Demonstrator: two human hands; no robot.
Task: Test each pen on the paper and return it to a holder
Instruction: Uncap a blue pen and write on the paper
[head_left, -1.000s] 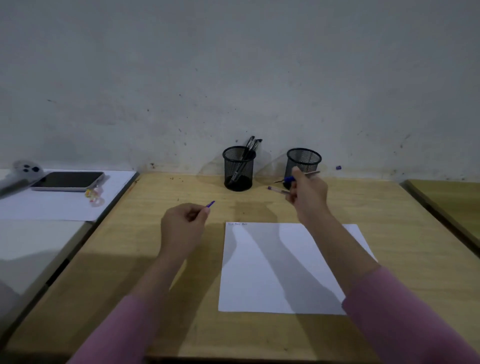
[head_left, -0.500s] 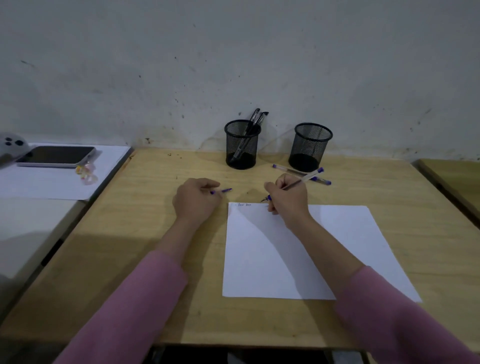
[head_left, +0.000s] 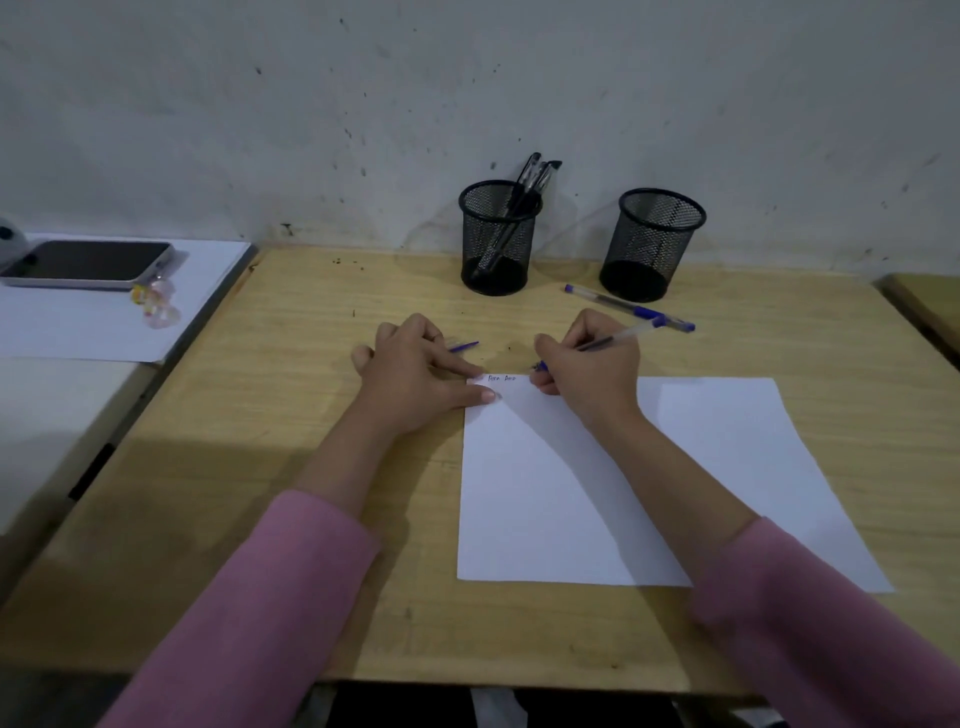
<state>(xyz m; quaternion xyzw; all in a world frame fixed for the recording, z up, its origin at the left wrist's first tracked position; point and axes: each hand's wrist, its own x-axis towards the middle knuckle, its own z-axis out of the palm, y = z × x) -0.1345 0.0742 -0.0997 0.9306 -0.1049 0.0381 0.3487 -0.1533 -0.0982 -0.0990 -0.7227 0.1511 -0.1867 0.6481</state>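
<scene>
A white sheet of paper (head_left: 597, 493) lies on the wooden desk (head_left: 291, 415), with small blue writing near its top left corner. My right hand (head_left: 587, 374) grips a clear blue pen (head_left: 621, 336), its tip at the paper's top edge. My left hand (head_left: 415, 374) holds a blue pen cap (head_left: 464, 346) and presses two fingertips on the paper's top left corner. Another blue pen (head_left: 628, 307) lies on the desk before the right mesh holder (head_left: 652, 241), in which no pens show. The left mesh holder (head_left: 497, 236) has several dark pens.
To the left a lower white table carries a phone (head_left: 88, 262) on a white sheet and a small clear trinket (head_left: 156, 306). A grey wall stands right behind the holders. Another wooden surface (head_left: 930, 306) begins at the far right.
My right hand came down from near the right holder to the paper's top edge with the pen. My left hand moved right and set its fingers on the paper's corner.
</scene>
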